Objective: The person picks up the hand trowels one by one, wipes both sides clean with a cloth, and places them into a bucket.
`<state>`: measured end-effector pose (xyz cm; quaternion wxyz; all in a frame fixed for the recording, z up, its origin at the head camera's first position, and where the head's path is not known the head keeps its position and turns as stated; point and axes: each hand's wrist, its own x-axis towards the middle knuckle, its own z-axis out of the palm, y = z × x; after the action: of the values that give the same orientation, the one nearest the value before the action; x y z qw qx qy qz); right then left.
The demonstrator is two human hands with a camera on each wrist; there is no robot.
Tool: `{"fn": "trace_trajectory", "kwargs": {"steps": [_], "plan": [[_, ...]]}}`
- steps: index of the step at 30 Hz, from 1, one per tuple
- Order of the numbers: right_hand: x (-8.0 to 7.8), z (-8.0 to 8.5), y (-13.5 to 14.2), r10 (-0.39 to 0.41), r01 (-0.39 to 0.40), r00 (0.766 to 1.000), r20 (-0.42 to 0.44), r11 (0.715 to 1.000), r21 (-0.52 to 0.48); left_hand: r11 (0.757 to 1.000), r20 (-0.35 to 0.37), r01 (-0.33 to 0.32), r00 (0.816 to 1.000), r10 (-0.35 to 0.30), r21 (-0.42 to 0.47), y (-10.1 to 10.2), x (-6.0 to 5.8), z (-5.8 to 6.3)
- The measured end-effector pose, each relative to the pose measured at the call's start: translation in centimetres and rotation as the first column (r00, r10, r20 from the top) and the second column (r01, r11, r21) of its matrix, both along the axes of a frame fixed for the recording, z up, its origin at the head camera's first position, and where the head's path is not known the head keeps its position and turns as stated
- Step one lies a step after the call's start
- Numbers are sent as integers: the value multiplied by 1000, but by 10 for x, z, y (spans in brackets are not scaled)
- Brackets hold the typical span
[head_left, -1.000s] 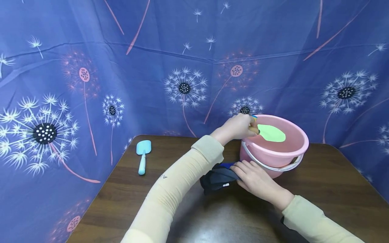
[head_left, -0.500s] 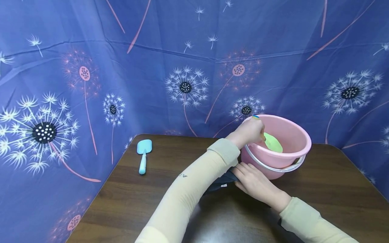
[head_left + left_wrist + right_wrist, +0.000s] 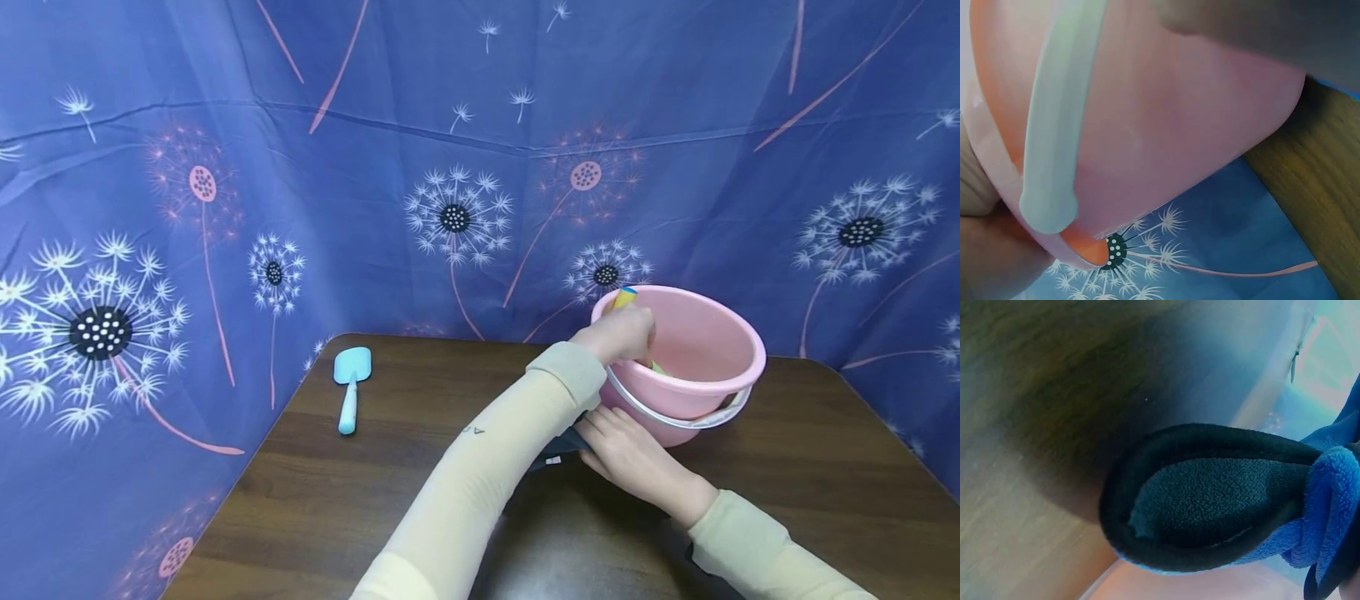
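Note:
My left hand [image 3: 619, 334] reaches over the near left rim of a pink bucket [image 3: 712, 333] and grips a toy shovel [image 3: 625, 297]. The shovel's yellow, blue-tipped handle sticks up behind the hand. Only a sliver of its green blade shows inside the bucket; the hand and rim hide the rest. Low beside the bucket, my right hand [image 3: 628, 450] holds a dark cloth [image 3: 558, 444] with a small white tag. In the right wrist view the cloth [image 3: 1216, 500] has a fuzzy face, dark edging and bright blue folds. My left forearm partly covers it in the head view.
A light blue toy shovel [image 3: 349, 387] lies at the left of the brown wooden table [image 3: 300, 508]. The bucket's white handle [image 3: 705, 419] hangs down across its front. Blue dandelion-print fabric [image 3: 375, 250] stands behind and beside the table.
My left hand has moved right and down at the bucket's rim, lowering the shovel until its green blade is mostly hidden. My right hand has stayed in place with the cloth.

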<state>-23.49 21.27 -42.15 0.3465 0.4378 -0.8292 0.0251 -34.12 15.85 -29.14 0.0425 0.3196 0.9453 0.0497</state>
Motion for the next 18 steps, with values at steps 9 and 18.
{"fn": "trace_trajectory", "kwargs": {"steps": [9,18], "plan": [[-1,1,3,-6,5,1000,16,999,32,993,36,-10,999,14,-119,4,-2,0],[-2,1,6,-2,2,1000,21,1000,18,998,80,-16,997,20,-54,0,0,4]]}}
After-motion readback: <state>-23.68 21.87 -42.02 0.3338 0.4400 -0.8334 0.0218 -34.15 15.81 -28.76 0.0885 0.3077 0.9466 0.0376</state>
